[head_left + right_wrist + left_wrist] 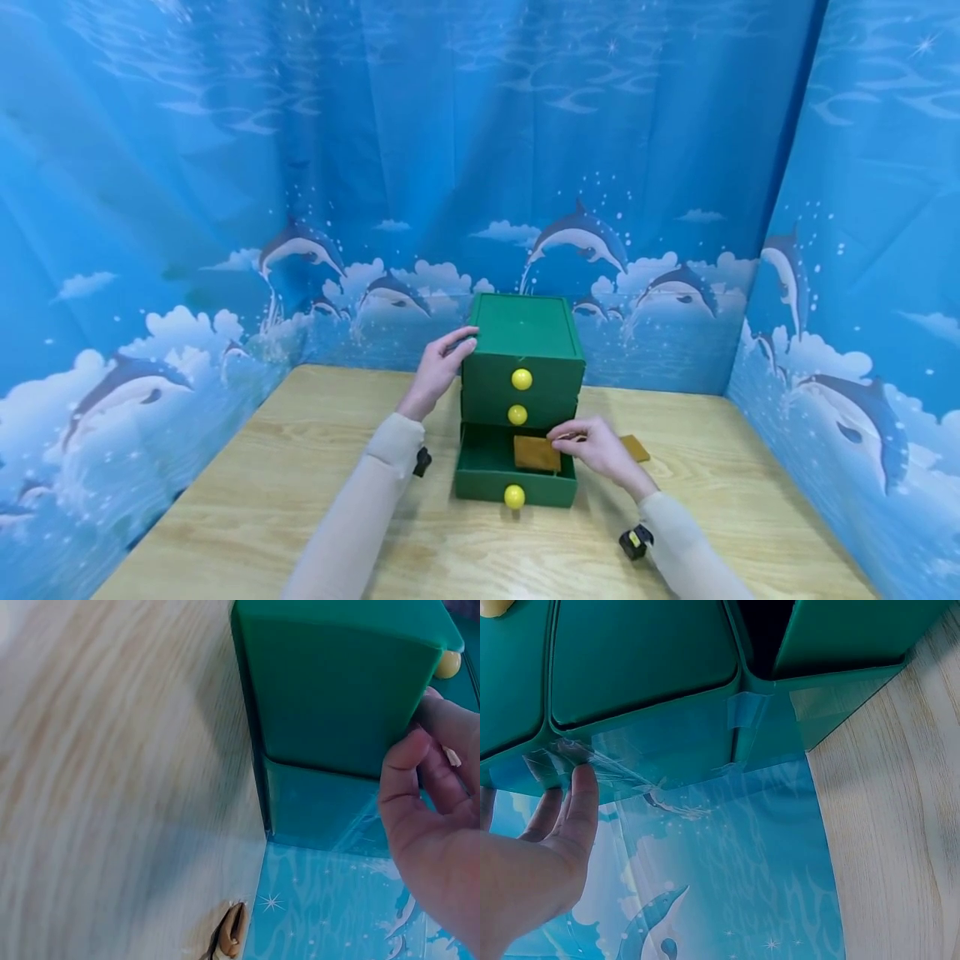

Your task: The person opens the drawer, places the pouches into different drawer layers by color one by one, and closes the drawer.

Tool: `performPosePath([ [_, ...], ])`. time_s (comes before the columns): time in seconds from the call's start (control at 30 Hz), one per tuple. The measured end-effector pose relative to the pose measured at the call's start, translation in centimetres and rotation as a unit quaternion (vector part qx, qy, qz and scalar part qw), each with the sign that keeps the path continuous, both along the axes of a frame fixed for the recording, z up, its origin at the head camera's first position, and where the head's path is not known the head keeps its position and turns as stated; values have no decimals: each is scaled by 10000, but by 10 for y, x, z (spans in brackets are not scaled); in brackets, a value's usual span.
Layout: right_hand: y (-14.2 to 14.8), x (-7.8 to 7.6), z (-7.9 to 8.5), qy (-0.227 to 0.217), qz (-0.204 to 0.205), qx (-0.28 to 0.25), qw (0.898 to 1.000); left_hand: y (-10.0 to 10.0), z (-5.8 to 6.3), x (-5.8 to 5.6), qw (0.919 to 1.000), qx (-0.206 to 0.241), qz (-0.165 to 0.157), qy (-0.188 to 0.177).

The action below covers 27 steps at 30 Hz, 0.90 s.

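Note:
A green drawer cabinet [525, 325] with yellow knobs stands on the table, its bottom drawer [480, 485] pulled out. My left hand [437, 375] rests on the cabinet's upper left side; the left wrist view shows its fingertips [585, 784] touching the taped wall. Over the open drawer, my right hand [600, 452] pinches the upper right corner of a flat brown square piece [534, 453], wallet-like in look. In the right wrist view, the drawer's green side wall [330, 697] hides that piece, and the thumb [405, 761] is bent beside the wall.
Another flat brown item [636, 447] lies on the wooden table [712, 492] right of the cabinet, partly behind my right hand. Blue dolphin-print curtains [420, 167] hang behind and at both sides. The two upper drawers, with a yellow knob [521, 379] on each, are closed.

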State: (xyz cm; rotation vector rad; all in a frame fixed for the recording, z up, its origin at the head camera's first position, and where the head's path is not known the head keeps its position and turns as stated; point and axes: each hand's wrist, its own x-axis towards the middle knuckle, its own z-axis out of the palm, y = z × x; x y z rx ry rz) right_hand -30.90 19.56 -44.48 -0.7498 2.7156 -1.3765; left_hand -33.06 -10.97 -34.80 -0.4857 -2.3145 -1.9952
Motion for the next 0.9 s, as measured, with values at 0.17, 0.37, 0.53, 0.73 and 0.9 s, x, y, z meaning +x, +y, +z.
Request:
performPosePath([
  [0.17, -1, -5, -3, -15, -24, 190, 9998, 0, -18, -18, 9997, 88, 174, 134],
  [0.37, -1, -3, -3, -32, -43, 203, 9998, 0, -24, -21, 9995, 158, 199, 210],
  [0.53, 1, -3, -3, -10, -105, 89, 9999, 0, -24, -22, 9994, 159, 189, 230],
  [0.73, 1, -1, -4, -65, -183, 53, 9998, -1, -22, -21, 9999, 129, 25, 36],
  [0.9, 1, -1, -4, 250, 82, 296, 9992, -1, -11, -12, 10000, 4, -38, -47],
])
